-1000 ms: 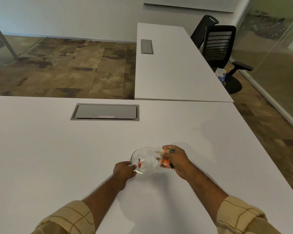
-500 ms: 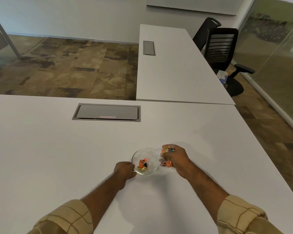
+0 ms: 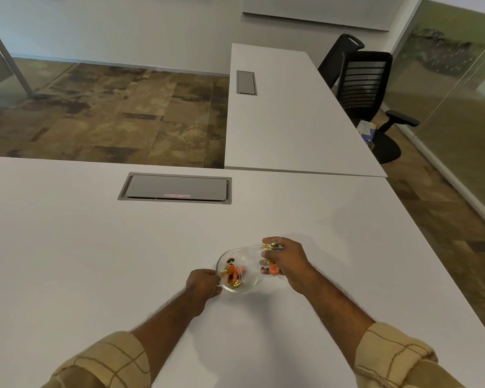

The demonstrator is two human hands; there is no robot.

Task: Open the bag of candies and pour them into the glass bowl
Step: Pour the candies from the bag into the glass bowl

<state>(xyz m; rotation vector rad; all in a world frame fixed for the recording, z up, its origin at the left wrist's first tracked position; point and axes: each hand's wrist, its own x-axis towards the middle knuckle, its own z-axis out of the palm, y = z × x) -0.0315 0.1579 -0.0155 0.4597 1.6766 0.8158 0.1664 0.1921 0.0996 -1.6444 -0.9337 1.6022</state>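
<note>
A small glass bowl sits on the white table in front of me, with several orange and gold wrapped candies inside. My left hand grips the bowl's left rim. My right hand holds a clear plastic candy bag tipped over the bowl's right side, its mouth reaching into the bowl. A few candies remain in the bag by my fingers.
A grey cable hatch is set into the table beyond the bowl. A second white table extends away at the back right, with black office chairs beside it. A glass wall runs along the right.
More candies have dropped from the bag into the bowl, from one to several. My right hand has tipped the bag further over the bowl. The left hand has kept its grip on the rim.
</note>
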